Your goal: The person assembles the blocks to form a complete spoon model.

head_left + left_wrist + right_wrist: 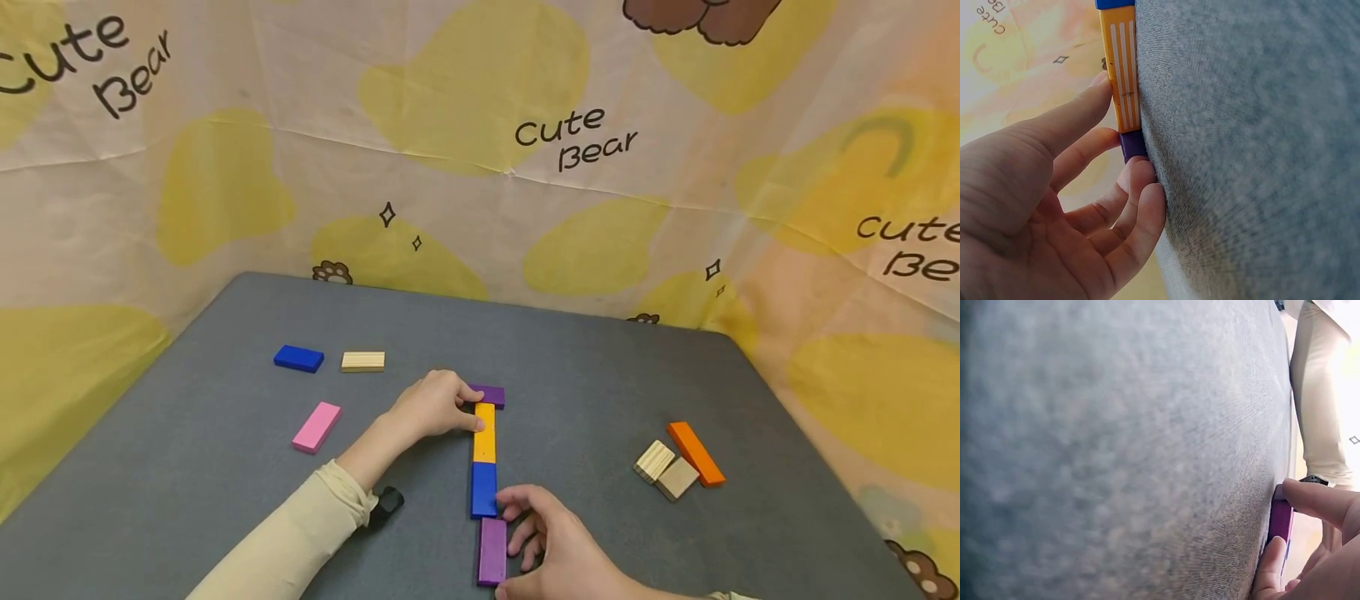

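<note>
A row of wooden blocks runs away from the near side of the table: a purple block (492,552), a blue block (483,490), a yellow block (486,442) and, crosswise at the far end, another purple block (492,395). My left hand (433,404) has its thumb against the yellow block and curled fingers around the left end of the far purple block. My right hand (558,546) holds the near purple block, thumb at its near end and fingers along its right side; one fingertip reaches the blue block. White stripes mark the yellow block's side (1124,75).
At the left lie a blue block (298,358), a plain wood block (363,361) and a pink block (317,427). Right of the row are two plain wood pieces (677,479) and an orange block (697,454). A printed cloth (450,183) hangs around the grey table (585,400).
</note>
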Demonstrator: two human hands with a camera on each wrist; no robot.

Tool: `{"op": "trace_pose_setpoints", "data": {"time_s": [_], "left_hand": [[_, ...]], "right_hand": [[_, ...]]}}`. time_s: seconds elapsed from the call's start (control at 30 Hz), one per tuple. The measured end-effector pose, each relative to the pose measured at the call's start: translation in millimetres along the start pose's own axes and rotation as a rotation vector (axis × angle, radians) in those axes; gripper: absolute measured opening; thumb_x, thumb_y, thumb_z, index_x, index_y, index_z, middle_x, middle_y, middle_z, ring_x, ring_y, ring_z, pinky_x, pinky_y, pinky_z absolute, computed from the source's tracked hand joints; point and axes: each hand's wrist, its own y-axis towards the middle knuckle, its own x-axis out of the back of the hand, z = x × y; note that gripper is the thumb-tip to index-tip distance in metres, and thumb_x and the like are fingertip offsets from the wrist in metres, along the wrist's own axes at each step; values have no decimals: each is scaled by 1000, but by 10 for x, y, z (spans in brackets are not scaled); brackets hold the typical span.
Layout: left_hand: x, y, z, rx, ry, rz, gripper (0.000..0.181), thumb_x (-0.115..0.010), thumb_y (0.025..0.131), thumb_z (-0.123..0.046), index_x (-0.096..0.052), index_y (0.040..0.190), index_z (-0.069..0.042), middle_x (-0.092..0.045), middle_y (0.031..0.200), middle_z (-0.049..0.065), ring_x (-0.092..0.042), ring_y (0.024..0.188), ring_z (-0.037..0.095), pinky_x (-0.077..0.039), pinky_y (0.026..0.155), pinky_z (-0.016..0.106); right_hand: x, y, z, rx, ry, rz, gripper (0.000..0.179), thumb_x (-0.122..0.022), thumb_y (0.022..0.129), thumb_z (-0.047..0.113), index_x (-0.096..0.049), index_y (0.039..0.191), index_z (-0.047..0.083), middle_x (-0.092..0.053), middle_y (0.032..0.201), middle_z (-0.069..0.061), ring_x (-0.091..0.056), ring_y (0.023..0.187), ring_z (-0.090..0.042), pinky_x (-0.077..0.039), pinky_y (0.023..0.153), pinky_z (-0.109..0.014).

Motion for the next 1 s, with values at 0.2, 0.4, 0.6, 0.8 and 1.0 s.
{"op": "trace_pose_setpoints", "data": {"time_s": [0.2,0.4,0.6,0.8,1.0], "left_hand": [[1,2,-3,-3,5,-4,51,-85,76,-38,-72,122,-20,-69,116,3,-59,88,15,-47,69,32],[9,5,-9,-5,7,-5,51,-85,76,-37,-72,122,-20,-69,114,3,-58,87,15,-47,69,32],[8,2,-9,-3,8,-4,51,-85,76,-37,-71,122,-20,-69,116,3,-58,87,15,-47,69,32],[-1,-1,-4,-2,6,-2,51,-85,77,-37,-71,122,-20,-69,115,3,-59,88,15,-48,70,32],[-7,4,-5,-5,6,-4,51,-85,77,-36,-72,122,-19,-69,114,3,-58,87,15,-47,69,32]], "right_hand": [[-5,46,25,-22,33,0,82,-89,67,0,-46,136,5,-48,110,-14,-59,86,-26,-53,68,-29],[-5,80,36,-31,28,14,83,-90,67,1,-46,136,6,-49,107,-14,-60,85,-26,-52,67,-28],[-23,102,40,-40,37,16,81,-91,66,3,-47,135,7,-50,107,-14,-61,84,-26,-53,69,-28],[-18,108,46,-61,48,27,80,-91,68,5,-47,135,6,-52,104,-14,-60,84,-26,-53,70,-28],[-12,110,36,-57,38,34,79,-91,68,6,-47,134,6,-54,100,-13,-60,83,-26,-53,70,-27]]}}
